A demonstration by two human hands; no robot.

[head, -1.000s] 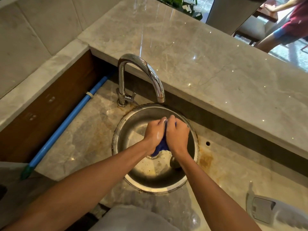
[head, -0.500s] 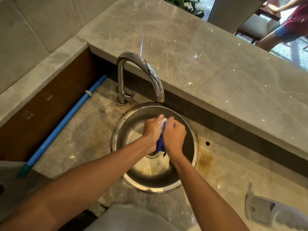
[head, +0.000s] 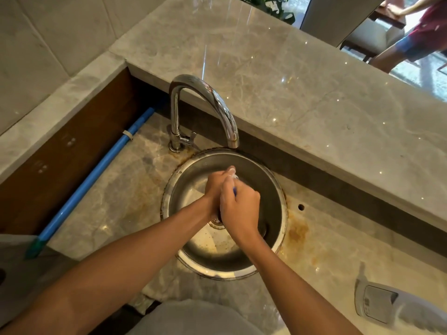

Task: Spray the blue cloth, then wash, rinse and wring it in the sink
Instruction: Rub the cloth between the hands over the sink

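Observation:
Both my hands are pressed together over the round steel sink (head: 271, 189), below the faucet spout. My left hand (head: 214, 189) and my right hand (head: 239, 209) are clenched around the blue cloth (head: 234, 191). Only a thin blue sliver of it shows between them, with white suds at the fingertips. The rest of the cloth is hidden inside the fists. The chrome faucet (head: 205, 105) arches over the sink's far rim; I see no water stream from it.
A white spray bottle (head: 387, 305) lies on the marble counter at the lower right. A blue pole (head: 96, 177) leans along the left recess wall. A raised marble ledge (head: 314, 105) runs behind the sink. A person stands beyond it at the top right.
My hands have squeezed closer together, the right now covering the cloth, so much less blue shows than a second ago. They stay over the sink's middle.

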